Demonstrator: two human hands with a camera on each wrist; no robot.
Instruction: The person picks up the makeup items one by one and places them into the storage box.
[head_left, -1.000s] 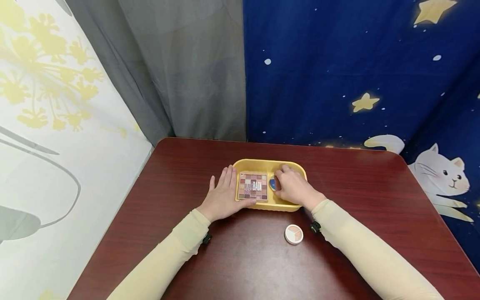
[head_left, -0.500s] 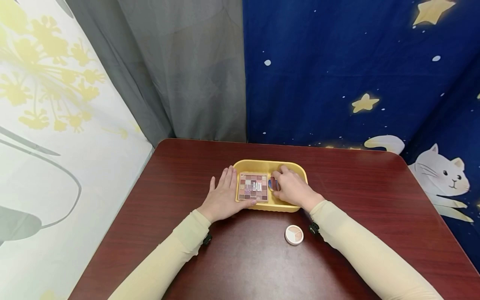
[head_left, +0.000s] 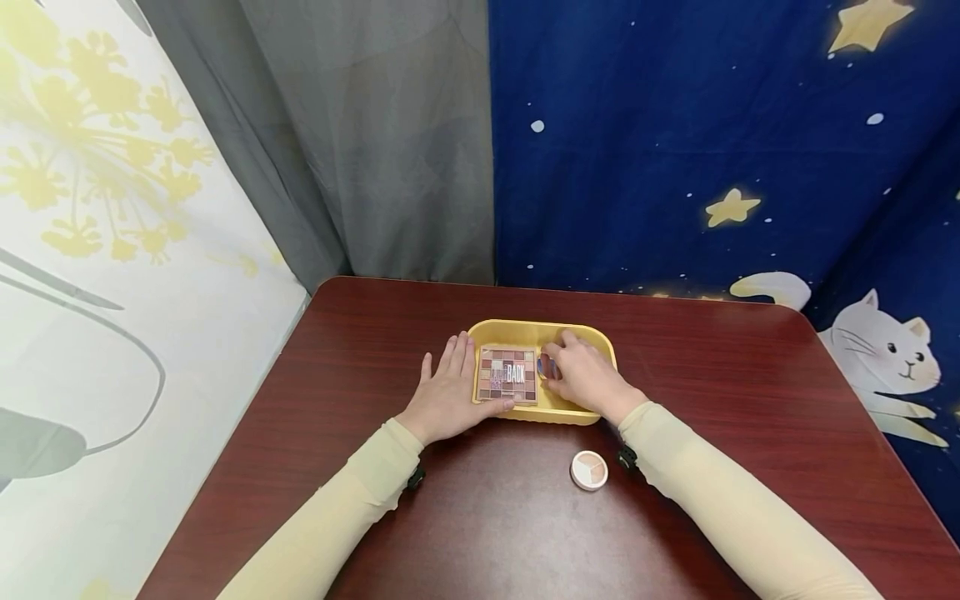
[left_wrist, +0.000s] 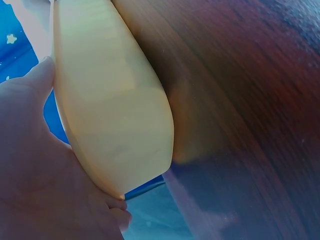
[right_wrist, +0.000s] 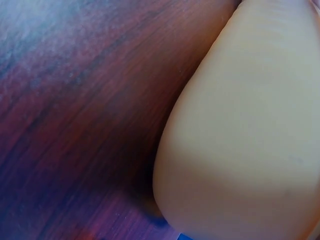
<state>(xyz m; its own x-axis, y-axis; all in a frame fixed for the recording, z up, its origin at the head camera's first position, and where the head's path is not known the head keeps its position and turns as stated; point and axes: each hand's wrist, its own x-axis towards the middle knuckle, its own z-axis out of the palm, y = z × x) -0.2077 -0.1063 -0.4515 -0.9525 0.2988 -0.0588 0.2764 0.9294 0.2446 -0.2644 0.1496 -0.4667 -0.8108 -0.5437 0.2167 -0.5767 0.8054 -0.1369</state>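
In the head view a yellow tray (head_left: 557, 416) stands on the table. A square eyeshadow palette (head_left: 495, 385) with "BACK" on its lid lies in its left part. My left hand (head_left: 444, 402) rests along the tray's left end, fingers straight, thumb over the front rim. Reaching into the right part, my right hand (head_left: 590, 377) pinches a small round blue item (head_left: 546, 366) between thumb and fingers, which partly hide it. The left wrist view has the tray's outer wall (left_wrist: 115, 105) beside my left hand. Only the tray wall (right_wrist: 240, 135) and table fill the right wrist view.
A round white compact (head_left: 588, 471) with a three-part pale pan lies on the dark red table (head_left: 480, 517), in front of the tray near my right wrist. A grey curtain (head_left: 405, 167) and a blue starry curtain (head_left: 637, 167) hang behind the table.
My right hand has shifted slightly left within the tray, and its fingers cover more of the blue item, which has tilted. My left hand, the palette and the white compact stay put.
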